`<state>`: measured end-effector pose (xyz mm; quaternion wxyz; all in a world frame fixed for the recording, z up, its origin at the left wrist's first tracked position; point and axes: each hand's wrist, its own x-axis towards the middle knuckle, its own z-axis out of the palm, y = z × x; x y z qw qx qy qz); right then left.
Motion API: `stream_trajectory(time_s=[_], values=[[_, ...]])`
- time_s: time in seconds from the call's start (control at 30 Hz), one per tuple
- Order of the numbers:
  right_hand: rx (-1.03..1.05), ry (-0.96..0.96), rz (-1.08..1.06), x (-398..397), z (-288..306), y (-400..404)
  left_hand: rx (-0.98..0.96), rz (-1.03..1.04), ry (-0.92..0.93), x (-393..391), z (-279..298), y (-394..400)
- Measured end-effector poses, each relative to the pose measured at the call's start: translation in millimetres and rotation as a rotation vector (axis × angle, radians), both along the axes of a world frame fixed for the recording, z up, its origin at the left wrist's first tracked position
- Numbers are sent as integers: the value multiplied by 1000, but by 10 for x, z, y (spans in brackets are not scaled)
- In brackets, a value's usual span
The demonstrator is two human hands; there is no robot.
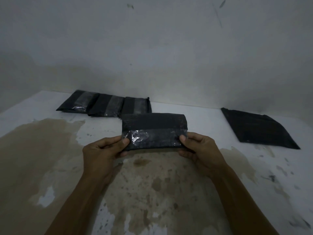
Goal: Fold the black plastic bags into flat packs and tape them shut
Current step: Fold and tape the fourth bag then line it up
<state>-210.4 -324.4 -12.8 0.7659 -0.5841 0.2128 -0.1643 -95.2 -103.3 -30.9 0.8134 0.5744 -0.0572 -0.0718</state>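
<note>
I hold a folded black plastic pack above the table, with a shiny strip of clear tape running along its near side. My left hand pinches its left end, thumb on top. At the right end, my right hand pinches it the same way. Three taped black packs lie side by side, overlapping, at the back of the table against the wall. A flat black bag, larger and without tape, lies at the back right.
The white table top is worn, with large brown stains in the middle and left. A pale wall rises directly behind the table's far edge.
</note>
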Motion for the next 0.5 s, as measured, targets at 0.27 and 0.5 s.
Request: stream_trajectory(time_s=[0.27,0.5], values=[[-25,-55,-69,-42,-78,-52,26,-93,-14,33,-41,45],[30,-97,-96,39,-36,149,60,-114,-57,-92,10,-62]])
